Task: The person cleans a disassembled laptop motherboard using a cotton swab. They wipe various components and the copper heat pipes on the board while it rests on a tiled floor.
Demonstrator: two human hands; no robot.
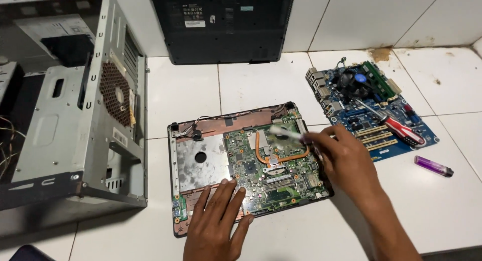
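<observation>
Left hand (217, 222) flat, fingers spread, steadying the opened laptop base with green circuit board (271, 163). Right hand (341, 158) grips a blurred pale brush (285, 133), apparently cleaning near the copper heat pipe (261, 153); calls for light strokes.

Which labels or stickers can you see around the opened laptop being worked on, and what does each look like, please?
White sticker: small rectangle on the black laptop base leaning against the wall.
Dark label: just above it, with pale print.
White label: narrow striped strip on the grey computer case at left.
Pale paper label: large sheet inside that case.
</observation>
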